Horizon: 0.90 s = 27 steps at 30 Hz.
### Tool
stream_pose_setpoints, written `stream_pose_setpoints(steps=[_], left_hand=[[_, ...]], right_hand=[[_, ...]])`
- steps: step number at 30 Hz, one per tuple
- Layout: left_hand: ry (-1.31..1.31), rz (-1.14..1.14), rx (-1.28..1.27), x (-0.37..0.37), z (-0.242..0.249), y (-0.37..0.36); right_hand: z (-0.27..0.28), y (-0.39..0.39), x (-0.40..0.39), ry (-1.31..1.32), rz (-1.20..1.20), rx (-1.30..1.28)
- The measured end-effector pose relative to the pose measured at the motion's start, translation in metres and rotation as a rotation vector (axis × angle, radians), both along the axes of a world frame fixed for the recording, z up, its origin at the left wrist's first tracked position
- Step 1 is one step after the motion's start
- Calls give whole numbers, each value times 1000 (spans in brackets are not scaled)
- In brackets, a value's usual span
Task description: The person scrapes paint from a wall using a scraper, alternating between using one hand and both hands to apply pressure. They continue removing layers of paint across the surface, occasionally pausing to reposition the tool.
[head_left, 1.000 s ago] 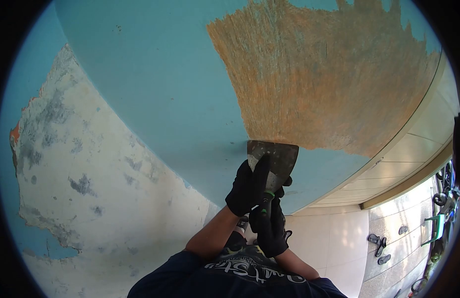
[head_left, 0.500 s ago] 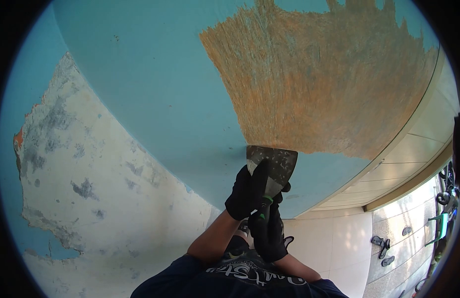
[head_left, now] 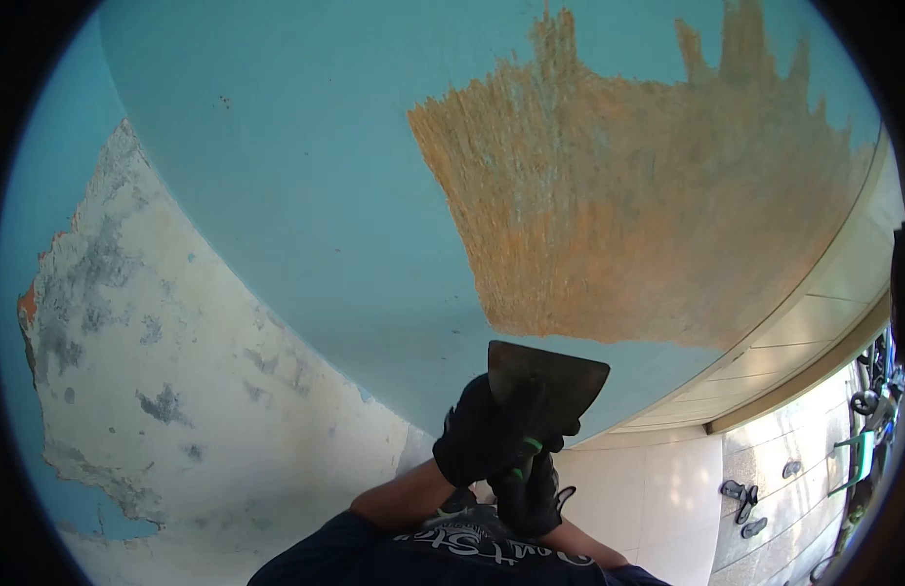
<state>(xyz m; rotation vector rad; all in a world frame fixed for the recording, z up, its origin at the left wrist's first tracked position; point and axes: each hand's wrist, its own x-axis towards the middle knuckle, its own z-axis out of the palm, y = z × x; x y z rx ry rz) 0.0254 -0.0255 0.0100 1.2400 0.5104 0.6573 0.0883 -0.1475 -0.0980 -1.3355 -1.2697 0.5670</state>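
The gloved fingers of the left hand are laid flat and pressed together against the back of the scraper blade. The right hand, also in a black glove, is closed around the handle below, where a strip of green shows between the two gloves. The scraper is held upright with both hands, its wide dark blade edge uppermost, set against the blue wall just below the scraped patch. Whether the edge touches the paint cannot be told.

The patch is a broad orange-brown area with fine vertical streaks and ragged spikes along its top, surrounded by smooth blue paint. To the left, a second surface is seen, the bare wall, where the blue has come away over a large area and pale plaster with grey blotches is exposed; a small orange spot sits at its far left edge and blue remnants remain at its lower rim. At the right, cream panels with a dark trim run along the blue wall. Below them, pale tiles are seen, lit by sun, with sandals lying on them. A bicycle stands at the far right edge. A dark printed shirt fills the bottom of the view.
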Motion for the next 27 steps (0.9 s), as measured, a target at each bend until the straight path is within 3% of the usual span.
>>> stream_pose_setpoints(steps=[3,9,12,22,24,27], left_hand=[[64,6,-78,3,-18,-3],[-3,64,-74,7,-23,9],[98,38,-50,6,-21,11],[61,13,-92,5,-24,10],[55,2,-128,7,-24,12],[-15,36,-95,9,-16,16]], right_hand=[[-11,-4,-8,182,-110,-81],[-27,11,-21,196,-168,27],[-18,15,-23,237,-171,61],[-23,11,-32,171,-206,43],[-20,15,-32,27,-241,114],[-8,27,-32,122,-252,82]])
